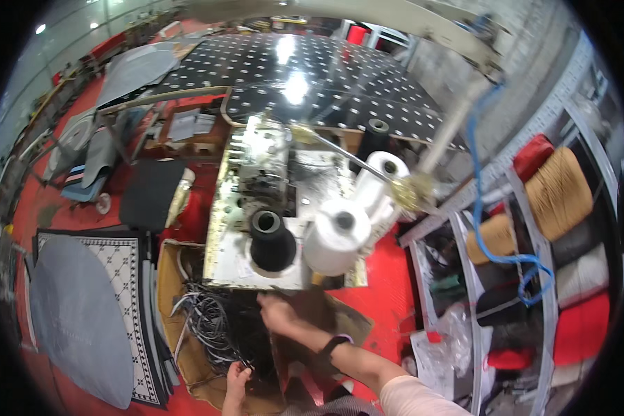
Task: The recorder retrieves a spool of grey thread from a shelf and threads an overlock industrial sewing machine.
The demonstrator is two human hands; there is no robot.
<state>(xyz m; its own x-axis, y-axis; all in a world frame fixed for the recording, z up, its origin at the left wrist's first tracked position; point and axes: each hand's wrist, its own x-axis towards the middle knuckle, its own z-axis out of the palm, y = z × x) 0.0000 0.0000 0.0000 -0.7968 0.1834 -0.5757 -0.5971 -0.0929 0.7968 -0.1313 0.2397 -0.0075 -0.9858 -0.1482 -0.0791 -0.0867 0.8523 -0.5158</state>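
left hand (pixel 238 378) closed on a small dark object (pixel 247 365), kind unclear, near tangled cord (pixel 208 322) in an open carton (pixel 168 274); right hand (pixel 277 315) at the white bench's (pixel 219 272) front edge, grip not discernible; thread cones (pixel 336 243) stand upright, presumably so thread unwinds freely.

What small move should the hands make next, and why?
Perhaps ease the left hand back from the cables: it seems to pinch a small dark object beside their loose loops, which might snag. The right hand is at the machine's front edge.
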